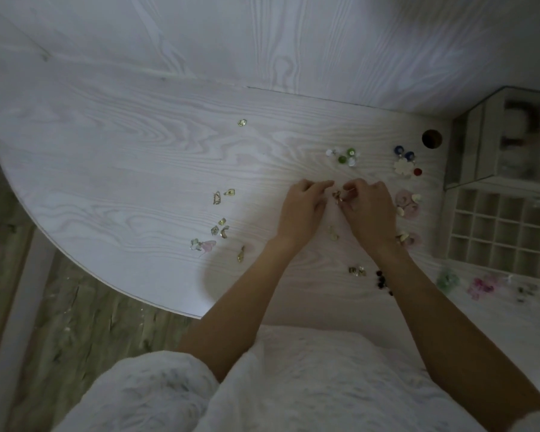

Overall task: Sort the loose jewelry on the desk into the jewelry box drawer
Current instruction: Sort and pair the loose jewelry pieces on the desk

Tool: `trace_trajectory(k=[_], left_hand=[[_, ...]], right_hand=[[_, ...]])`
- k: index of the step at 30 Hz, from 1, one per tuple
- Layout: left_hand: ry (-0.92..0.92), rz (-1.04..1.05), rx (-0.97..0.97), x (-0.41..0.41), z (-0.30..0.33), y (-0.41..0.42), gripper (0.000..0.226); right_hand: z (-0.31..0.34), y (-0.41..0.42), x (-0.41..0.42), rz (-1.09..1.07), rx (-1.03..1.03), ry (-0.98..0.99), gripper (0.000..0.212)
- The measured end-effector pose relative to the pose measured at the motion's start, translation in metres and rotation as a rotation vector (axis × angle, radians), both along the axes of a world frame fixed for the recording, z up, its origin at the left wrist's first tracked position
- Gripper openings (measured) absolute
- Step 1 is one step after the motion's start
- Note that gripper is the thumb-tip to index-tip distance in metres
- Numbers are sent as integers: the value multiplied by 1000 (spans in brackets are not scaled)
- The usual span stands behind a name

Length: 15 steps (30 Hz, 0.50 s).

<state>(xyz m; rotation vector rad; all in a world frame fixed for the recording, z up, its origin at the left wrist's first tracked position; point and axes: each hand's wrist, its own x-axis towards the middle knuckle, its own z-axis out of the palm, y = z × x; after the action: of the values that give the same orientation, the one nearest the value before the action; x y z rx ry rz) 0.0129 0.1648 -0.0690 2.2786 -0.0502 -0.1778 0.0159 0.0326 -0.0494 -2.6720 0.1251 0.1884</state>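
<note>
Pale, wood-grained and rounded at its left edge, the white desk [122,157] fills most of the view, backed by a wall panel of the same grain. At the right edge stands a light-coloured jewelry box [499,141], and in front of it lies its pulled-out drawer [505,232], divided into a grid of small square compartments.

Both bare forearms reach in from fluffy white sleeves [156,391]. The left hand [303,210] and the right hand [368,210] meet at mid-desk, their fingers curled together around a small gold-toned piece of jewelry [338,196] pinched between them, just above the surface and left of the drawer.

Loose jewelry lies scattered around them. Green and white round studs [345,155] sit beyond the hands, with blue round earrings [404,151] and a cream flower-shaped piece [402,166] nearer the box. Pink round pieces [407,202] lie just beside the right hand. Small gold pieces [223,194] are spread to the left, well apart from the drawer, and dark beads [384,280] lie beside the right forearm.
</note>
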Motion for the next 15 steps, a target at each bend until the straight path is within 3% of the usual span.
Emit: trace_trajectory(k=[5, 9, 12, 15], left_hand=[[-97, 36, 31, -18, 8, 50, 30], [-194, 173, 241, -30, 19, 110, 28], [-99, 330, 396, -41, 23, 148, 29], [67, 412, 385, -52, 23, 164, 37]], right_hand=[[14, -2, 0, 166, 2, -56, 20], [34, 22, 24, 269, 131, -96, 19], [24, 62, 60, 440, 196, -52, 25], [7, 107, 99, 588, 181, -62, 39]])
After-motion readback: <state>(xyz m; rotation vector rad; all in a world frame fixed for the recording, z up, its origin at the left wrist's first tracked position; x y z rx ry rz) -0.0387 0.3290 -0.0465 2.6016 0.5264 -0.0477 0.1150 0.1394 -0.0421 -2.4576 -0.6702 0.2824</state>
